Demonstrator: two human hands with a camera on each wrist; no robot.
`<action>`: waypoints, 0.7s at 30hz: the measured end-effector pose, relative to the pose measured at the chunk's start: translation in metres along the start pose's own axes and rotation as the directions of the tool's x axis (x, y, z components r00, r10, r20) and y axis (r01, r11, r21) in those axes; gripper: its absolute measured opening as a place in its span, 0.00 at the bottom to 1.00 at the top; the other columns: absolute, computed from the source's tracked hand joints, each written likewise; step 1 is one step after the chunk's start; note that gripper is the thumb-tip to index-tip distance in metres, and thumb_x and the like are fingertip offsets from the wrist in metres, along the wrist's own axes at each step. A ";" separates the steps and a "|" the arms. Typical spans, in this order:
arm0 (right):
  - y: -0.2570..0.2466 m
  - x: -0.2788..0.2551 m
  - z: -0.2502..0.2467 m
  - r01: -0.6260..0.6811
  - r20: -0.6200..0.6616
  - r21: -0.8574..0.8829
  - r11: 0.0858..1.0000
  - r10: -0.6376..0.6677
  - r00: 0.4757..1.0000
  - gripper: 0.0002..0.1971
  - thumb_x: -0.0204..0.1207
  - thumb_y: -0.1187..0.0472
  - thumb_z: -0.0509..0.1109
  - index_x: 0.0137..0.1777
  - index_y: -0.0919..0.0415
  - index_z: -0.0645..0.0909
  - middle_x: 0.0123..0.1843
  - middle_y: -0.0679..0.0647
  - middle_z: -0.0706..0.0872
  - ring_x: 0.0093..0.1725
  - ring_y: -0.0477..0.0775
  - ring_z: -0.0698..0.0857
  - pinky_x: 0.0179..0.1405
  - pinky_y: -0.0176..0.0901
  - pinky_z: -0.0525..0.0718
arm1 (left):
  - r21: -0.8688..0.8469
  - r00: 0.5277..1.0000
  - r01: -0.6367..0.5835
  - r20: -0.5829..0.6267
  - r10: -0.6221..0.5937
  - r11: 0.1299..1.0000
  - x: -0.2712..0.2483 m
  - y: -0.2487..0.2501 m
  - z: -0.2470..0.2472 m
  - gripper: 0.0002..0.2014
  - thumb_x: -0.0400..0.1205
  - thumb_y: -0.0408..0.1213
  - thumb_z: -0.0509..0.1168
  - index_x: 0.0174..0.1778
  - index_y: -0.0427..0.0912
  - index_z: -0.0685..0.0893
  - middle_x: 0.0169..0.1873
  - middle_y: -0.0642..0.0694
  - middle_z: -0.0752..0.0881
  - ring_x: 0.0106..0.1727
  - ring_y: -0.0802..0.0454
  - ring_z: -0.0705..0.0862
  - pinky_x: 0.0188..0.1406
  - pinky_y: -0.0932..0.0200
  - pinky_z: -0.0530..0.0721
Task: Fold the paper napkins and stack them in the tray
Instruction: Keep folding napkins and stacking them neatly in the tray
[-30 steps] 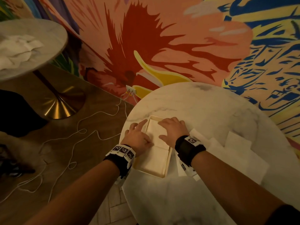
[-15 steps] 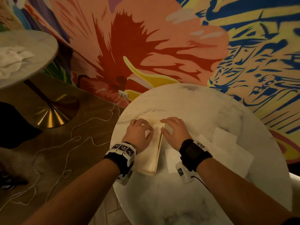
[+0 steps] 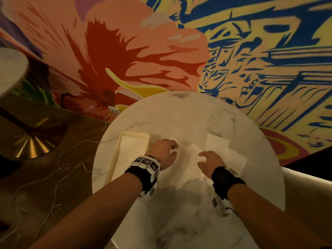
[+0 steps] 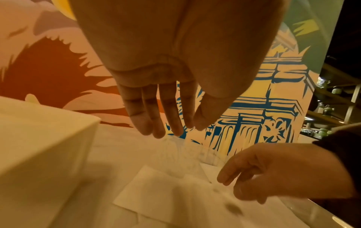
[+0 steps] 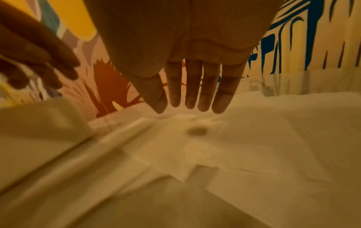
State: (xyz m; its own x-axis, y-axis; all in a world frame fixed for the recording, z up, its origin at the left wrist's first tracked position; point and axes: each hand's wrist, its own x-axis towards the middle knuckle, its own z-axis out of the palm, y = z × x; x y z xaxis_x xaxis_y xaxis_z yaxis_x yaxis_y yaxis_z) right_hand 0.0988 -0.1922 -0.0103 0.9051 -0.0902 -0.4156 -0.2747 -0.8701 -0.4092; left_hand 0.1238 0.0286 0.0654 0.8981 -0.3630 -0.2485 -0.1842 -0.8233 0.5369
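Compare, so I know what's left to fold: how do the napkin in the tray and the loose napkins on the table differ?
The napkin in the tray is folded narrow and lies straight inside the tray; the loose napkins lie spread, overlapping and askew on the table. Neither hand touches the first; both hover over the others. All are white paper.

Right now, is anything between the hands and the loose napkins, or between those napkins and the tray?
Nothing visible. Left hand and right hand hover open over the loose napkins; only bare table separates them from the tray.
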 end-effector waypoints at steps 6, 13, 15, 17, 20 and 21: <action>0.031 -0.006 0.005 0.088 0.215 -0.180 0.980 -0.048 0.975 0.32 0.82 0.53 0.66 0.85 0.52 0.61 0.87 0.50 0.56 0.84 0.54 0.58 0.82 0.42 0.56 | 0.080 0.984 0.072 0.156 -0.084 0.994 0.039 0.022 0.038 0.22 0.85 0.43 0.64 0.76 0.50 0.74 0.72 0.49 0.78 0.73 0.47 0.75 0.74 0.54 0.73; 0.045 -0.002 0.004 0.180 0.241 -0.184 0.966 -0.133 0.961 0.31 0.83 0.56 0.64 0.85 0.51 0.60 0.87 0.49 0.54 0.84 0.58 0.56 0.82 0.49 0.59 | 0.152 0.955 0.098 0.263 -0.136 0.984 0.085 0.025 0.079 0.31 0.84 0.40 0.65 0.83 0.53 0.64 0.83 0.49 0.65 0.81 0.44 0.67 0.81 0.50 0.67; 0.048 -0.001 0.002 0.193 0.240 -0.166 0.967 -0.151 0.959 0.30 0.83 0.55 0.64 0.84 0.50 0.61 0.87 0.49 0.56 0.83 0.59 0.57 0.82 0.49 0.59 | 0.188 0.951 0.080 0.281 -0.132 0.979 0.093 0.025 0.087 0.33 0.85 0.40 0.65 0.85 0.51 0.60 0.84 0.49 0.61 0.82 0.43 0.65 0.81 0.50 0.65; 0.052 0.000 0.001 0.207 0.236 -0.146 0.967 -0.170 0.957 0.29 0.83 0.55 0.63 0.84 0.51 0.63 0.87 0.49 0.57 0.83 0.59 0.57 0.82 0.47 0.58 | 0.264 0.949 0.051 0.288 -0.129 0.963 0.099 0.027 0.091 0.33 0.85 0.42 0.65 0.85 0.51 0.60 0.84 0.49 0.61 0.81 0.42 0.65 0.79 0.47 0.68; 0.057 0.002 0.002 0.212 0.217 -0.114 0.971 -0.184 0.959 0.27 0.83 0.55 0.63 0.82 0.51 0.67 0.86 0.49 0.59 0.83 0.58 0.59 0.82 0.46 0.59 | 0.323 0.956 0.026 0.268 -0.117 0.946 0.107 0.026 0.094 0.28 0.83 0.42 0.68 0.79 0.51 0.69 0.76 0.48 0.66 0.74 0.41 0.70 0.73 0.43 0.75; 0.057 0.002 0.002 0.212 0.209 -0.103 0.972 -0.187 0.960 0.26 0.83 0.56 0.63 0.81 0.51 0.68 0.86 0.50 0.60 0.82 0.58 0.59 0.82 0.46 0.60 | 0.328 0.958 0.027 0.260 -0.118 0.944 0.108 0.026 0.095 0.25 0.83 0.43 0.69 0.76 0.51 0.72 0.74 0.48 0.68 0.72 0.41 0.71 0.71 0.43 0.76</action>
State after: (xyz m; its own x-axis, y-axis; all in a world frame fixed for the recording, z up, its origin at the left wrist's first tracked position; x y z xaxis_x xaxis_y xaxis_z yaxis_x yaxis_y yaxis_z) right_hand 0.0843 -0.2415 -0.0363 0.8524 0.1774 -0.4919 -0.0415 -0.9148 -0.4018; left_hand 0.1781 -0.0738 -0.0238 0.7784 -0.3641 -0.5114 -0.2806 -0.9305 0.2354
